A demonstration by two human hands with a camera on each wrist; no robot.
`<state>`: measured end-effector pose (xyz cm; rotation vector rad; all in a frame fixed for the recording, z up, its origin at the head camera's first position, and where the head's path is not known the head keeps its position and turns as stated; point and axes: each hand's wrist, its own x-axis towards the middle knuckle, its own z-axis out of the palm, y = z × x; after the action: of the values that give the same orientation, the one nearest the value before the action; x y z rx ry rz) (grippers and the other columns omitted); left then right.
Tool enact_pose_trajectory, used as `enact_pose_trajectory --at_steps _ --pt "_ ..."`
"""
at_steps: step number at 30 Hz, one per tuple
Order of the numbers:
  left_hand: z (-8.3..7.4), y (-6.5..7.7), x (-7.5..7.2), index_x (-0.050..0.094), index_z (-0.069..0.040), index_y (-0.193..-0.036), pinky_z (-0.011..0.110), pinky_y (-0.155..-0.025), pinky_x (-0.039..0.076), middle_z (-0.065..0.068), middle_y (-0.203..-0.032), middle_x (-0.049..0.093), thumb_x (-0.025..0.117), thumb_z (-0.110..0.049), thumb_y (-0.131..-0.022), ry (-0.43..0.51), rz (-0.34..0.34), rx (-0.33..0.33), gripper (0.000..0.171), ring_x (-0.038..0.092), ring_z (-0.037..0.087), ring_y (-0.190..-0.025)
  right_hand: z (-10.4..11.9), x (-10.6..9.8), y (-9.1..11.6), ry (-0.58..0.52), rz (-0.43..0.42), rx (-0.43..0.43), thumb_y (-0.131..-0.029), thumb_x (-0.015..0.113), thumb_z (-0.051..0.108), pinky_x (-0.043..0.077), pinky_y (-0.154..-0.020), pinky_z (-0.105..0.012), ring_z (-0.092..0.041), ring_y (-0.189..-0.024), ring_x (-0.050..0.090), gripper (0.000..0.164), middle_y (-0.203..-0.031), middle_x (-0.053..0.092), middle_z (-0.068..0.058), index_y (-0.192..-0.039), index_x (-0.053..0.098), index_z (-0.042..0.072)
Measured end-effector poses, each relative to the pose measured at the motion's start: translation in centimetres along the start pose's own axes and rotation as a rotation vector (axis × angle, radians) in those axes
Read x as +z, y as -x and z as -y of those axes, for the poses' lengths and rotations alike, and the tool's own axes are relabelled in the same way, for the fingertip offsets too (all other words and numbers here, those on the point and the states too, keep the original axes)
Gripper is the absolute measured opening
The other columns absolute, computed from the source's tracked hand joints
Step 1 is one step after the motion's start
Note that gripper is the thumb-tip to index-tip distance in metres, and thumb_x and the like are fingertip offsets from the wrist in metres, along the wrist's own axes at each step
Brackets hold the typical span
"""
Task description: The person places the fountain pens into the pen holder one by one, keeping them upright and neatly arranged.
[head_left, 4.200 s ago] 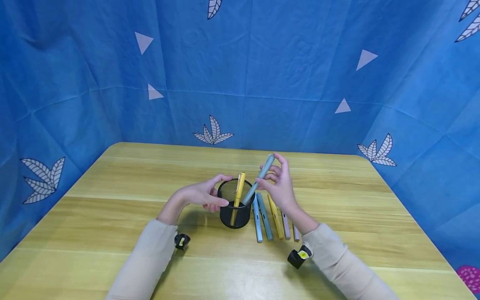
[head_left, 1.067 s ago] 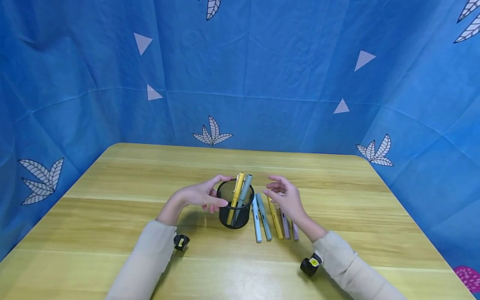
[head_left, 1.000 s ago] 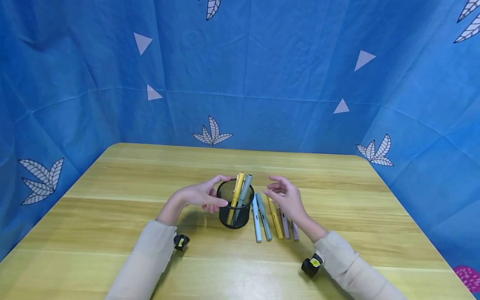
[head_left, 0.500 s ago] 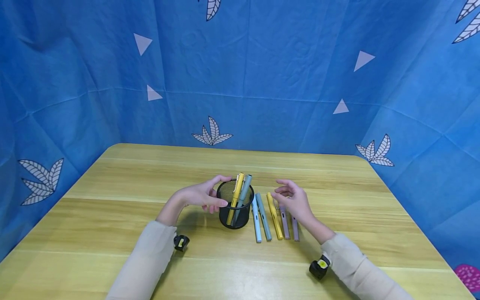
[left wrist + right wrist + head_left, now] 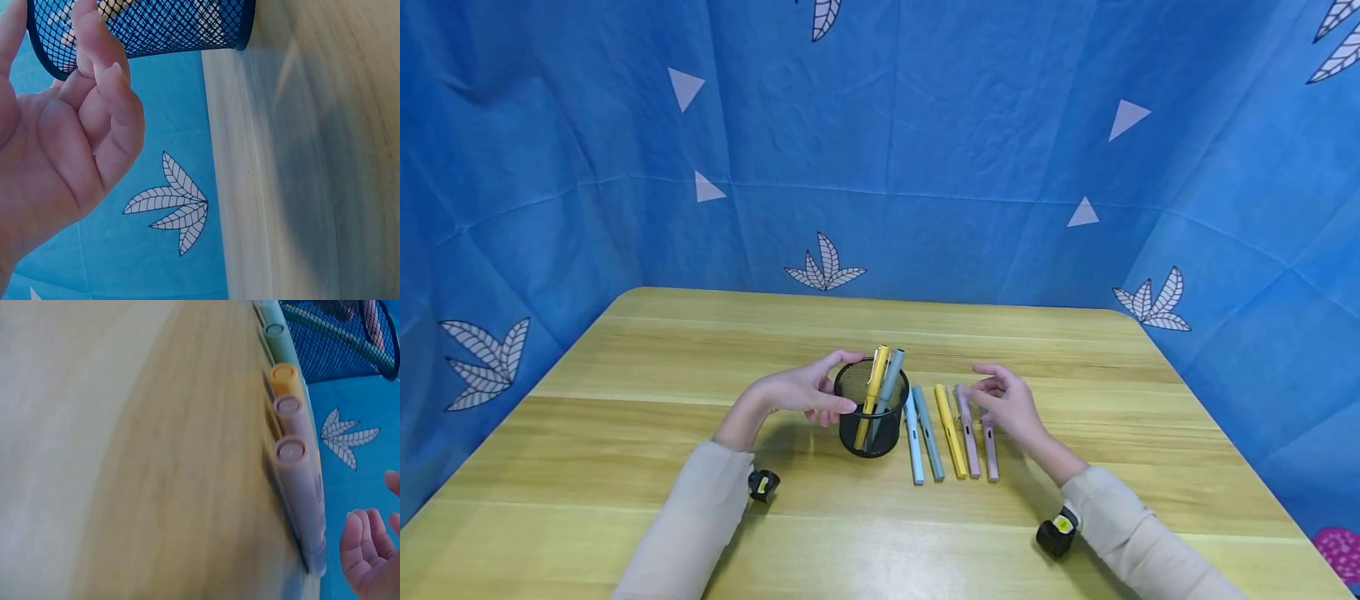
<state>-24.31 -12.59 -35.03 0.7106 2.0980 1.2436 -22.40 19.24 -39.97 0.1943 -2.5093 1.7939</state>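
My left hand point(image 5: 805, 390) grips the rim of a black mesh pen holder point(image 5: 889, 435), with the thumb at the near side and the index finger at the far side. Inside it lean a yellow pen point(image 5: 877, 375) and a grey-blue pen point(image 5: 892, 379). Over the upper ends of two purple pens, one purple pen point(image 5: 971, 446) and the rightmost purple pen point(image 5: 991, 457), my right hand point(image 5: 1013, 410) hovers with loosely bent fingers and nothing in them. In the right wrist view the fingers point(image 5: 369, 544) stand apart from the pen row.
Left of the purple pens lie a yellow pen point(image 5: 952, 437), a grey-blue pen point(image 5: 929, 437) and a light blue pen point(image 5: 914, 450), side by side on the wooden table point(image 5: 662, 375). A blue patterned cloth point(image 5: 955, 167) hangs behind the table.
The right hand has let go of the grey-blue pen, which now leans in the pen holder. It has since moved right, over the purple pens. The left hand keeps its place on the rim.
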Motion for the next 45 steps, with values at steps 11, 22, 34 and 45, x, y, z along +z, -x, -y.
enact_pose_trajectory --at_steps 11,22,34,45 --pt "0.1 0.0 0.0 0.014 -0.022 -0.141 0.031 -0.053 0.042 0.027 -0.075 0.057 0.063 -0.026 -0.084 0.000 0.005 0.007 0.075 0.051 0.047 -0.070 -0.9 -1.4 -0.5 0.067 0.020 0.038 -0.082 0.061 0.004 0.047 -0.047 -0.028 -0.017 -0.067 0.053 0.043 -0.088 0.057 -0.013 -0.122 0.046 -0.006" --pt "0.1 0.1 0.1 0.014 -0.022 -0.141 0.032 -0.053 0.042 0.029 -0.076 0.057 0.063 -0.026 -0.084 -0.003 0.003 0.004 0.076 0.050 0.049 -0.071 -2.1 -2.5 -1.0 0.126 0.100 0.132 -0.085 0.061 0.009 0.044 -0.044 -0.025 -0.015 -0.058 0.053 0.049 -0.084 0.056 -0.013 -0.127 0.040 -0.005" --pt "0.1 0.1 0.0 0.014 -0.022 -0.141 0.029 -0.052 0.039 0.029 -0.074 0.056 0.063 -0.024 -0.085 0.013 0.010 0.011 0.075 0.051 0.043 -0.066 -1.9 -3.5 -1.5 0.167 0.245 0.209 -0.085 0.061 0.013 0.042 -0.043 -0.023 -0.013 -0.054 0.050 0.057 -0.080 0.050 -0.011 -0.133 0.034 -0.002" --pt "0.1 0.0 0.1 0.015 -0.021 -0.140 0.029 -0.051 0.039 0.030 -0.074 0.056 0.064 -0.024 -0.084 0.031 0.010 0.005 0.074 0.052 0.031 -0.059 -1.8 -4.0 -1.9 0.170 0.375 0.246 -0.079 0.067 0.009 0.041 -0.044 -0.023 -0.013 -0.051 0.048 0.073 -0.066 0.051 -0.009 -0.138 0.026 0.000"
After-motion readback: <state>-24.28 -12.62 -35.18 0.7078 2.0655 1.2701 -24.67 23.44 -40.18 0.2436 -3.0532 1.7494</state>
